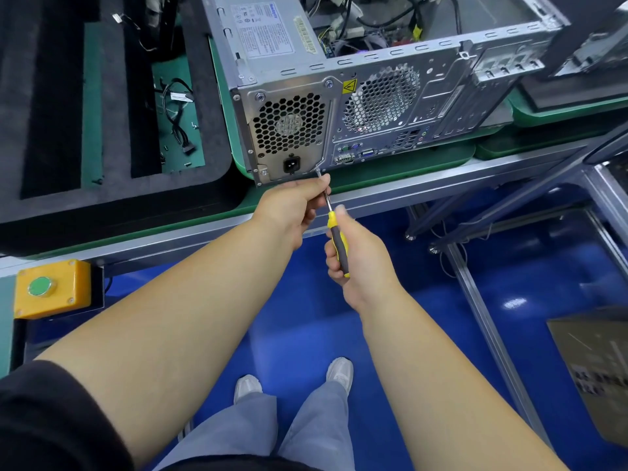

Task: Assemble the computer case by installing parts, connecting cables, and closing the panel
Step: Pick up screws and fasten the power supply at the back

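Lay on its side on the green-matted workbench (390, 171): grey sheet-metal computer case (390, 96), side panel off, rear face turned toward the person, silver power supply unit (289, 124) seated in the rear corner nearest the hands. Pointed up and slightly left from the grip toward the lower right corner of that power supply: yellow-and-grey-handled screwdriver (334, 229), long axis running from handle below to tip above, tip touching the case at what looked like a small mounting screw (318, 170), too small to confirm. Wrapped firmly round the handle with thumb on top: right hand (353, 260). Nearer the case: left hand (295, 207), fingers curled narrow and pinched on the bare steel shaft just beside the tip, steadying it. Judged as the fastening of the power supply, with loose cables (373, 15) visible inside and the panel not yet closed.
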Demonstrator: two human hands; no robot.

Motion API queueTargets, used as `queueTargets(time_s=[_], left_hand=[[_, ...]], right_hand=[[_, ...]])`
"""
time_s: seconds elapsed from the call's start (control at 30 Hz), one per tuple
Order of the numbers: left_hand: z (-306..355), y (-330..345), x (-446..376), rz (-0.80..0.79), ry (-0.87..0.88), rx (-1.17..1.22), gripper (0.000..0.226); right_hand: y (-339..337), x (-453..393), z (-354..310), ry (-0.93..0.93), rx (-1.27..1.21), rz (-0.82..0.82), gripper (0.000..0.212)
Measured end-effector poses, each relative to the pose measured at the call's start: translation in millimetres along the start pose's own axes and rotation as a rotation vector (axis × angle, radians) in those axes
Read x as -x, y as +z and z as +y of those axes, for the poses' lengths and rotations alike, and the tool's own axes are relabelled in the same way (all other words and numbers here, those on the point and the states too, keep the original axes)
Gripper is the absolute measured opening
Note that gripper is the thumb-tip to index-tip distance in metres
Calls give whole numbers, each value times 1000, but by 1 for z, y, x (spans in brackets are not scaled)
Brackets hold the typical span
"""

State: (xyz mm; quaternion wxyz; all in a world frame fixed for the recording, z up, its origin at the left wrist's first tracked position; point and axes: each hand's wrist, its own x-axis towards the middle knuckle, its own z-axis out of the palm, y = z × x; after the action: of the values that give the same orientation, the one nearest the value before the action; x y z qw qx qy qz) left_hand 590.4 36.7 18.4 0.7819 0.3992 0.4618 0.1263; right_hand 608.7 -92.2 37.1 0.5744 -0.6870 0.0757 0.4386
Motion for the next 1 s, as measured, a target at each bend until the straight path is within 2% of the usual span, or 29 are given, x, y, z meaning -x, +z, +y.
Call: queueTargets(time_s=[0.1,0.2,0.3,0.4,0.5,0.6,0.7,0.77,0.87,1.0], left_hand=[[-1,0,1,-15,0,12,8],[-2,1,2,-14,-6,30,9],[-3,0,2,-10,4,29,12],[-4,-1,1,-12,23,29,14],[-4,-1,3,-69,30,41,8],[-2,0,6,-136,39,56,18],[-1,0,8,-128,48,52,18],[-1,-1,7,-123,43,54,15],[-1,0,5,-99,32,69,8],[-2,-1,3,-80,22,71,6]], right_hand=[[-3,2,8,-294,370,150,29],[-4,1,14,-396,444,219,35],[4,0,10,-214,179,136,40],[4,0,6,64,-249,-87,45],[0,-2,5,154,-421,-188,41],[2,-2,6,55,-270,-86,25],[1,-1,12,-217,176,129,29],[0,-2,14,-291,327,201,34],[2,-5,6,-109,107,138,44],[-6,-4,-4,207,-366,-195,46]])
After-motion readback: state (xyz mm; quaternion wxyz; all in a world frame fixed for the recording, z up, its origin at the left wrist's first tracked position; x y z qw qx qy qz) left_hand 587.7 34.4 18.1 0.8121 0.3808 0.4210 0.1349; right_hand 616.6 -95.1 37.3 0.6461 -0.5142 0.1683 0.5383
